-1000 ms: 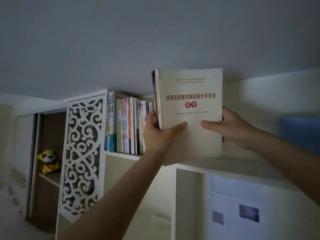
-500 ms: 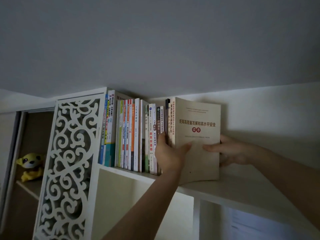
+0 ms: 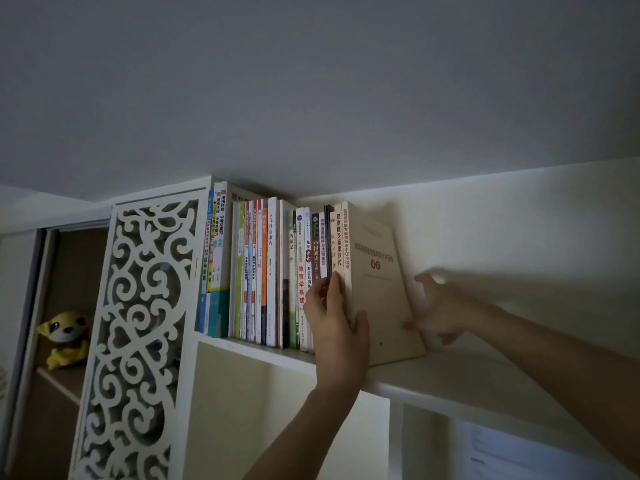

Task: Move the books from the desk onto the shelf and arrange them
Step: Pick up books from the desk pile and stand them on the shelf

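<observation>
Head view: left hand [image 3: 337,320] grips beige book [image 3: 381,289].

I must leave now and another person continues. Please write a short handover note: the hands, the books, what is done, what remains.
Left hand: grips the front edge of the beige book, thumb on its cover.
Right hand: blurred, open, beside the cover; contact unclear.
Beige book: upright on the shelf, last at the right end of the row of books.
Done: book is on the shelf.
Left: press it flush against the row, let go. The desk is out of view.
</observation>
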Available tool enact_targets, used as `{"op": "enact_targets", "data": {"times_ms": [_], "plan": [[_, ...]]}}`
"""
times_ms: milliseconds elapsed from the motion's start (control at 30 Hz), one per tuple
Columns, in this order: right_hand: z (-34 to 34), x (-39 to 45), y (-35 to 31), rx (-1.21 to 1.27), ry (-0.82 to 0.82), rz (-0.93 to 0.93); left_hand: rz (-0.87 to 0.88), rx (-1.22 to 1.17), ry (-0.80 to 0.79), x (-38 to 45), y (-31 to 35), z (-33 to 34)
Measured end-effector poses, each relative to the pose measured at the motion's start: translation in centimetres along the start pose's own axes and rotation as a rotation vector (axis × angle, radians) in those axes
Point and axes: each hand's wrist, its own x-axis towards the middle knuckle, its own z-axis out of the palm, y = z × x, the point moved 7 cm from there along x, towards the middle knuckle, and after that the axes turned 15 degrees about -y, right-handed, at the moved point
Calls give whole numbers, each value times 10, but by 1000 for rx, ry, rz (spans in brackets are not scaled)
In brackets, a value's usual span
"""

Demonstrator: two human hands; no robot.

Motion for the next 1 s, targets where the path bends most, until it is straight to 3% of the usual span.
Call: {"op": "enact_targets", "data": {"times_ms": [133,233,333,500,667,833,1000], "plan": [[36,-14,-22,269,-383,-125,11,30,-2,0,-1,9],[44,-16,-31,369,-486,-162,67,-46,-92,3,-4,11],[53,2,-25,406,-415,-193,101,-100,-195,6,-5,16],[57,14,-19,432,-346,-293,67,240,-324,15,-8,21],[56,14,-34,365,-333,-314,126,209,-349,8,-9,0],[54,7,-50,196,-249,-425,119,352,-357,11,-20,-2],[53,1,-48,140,-189,-417,181,241,-462,7,-30,-16]]}}
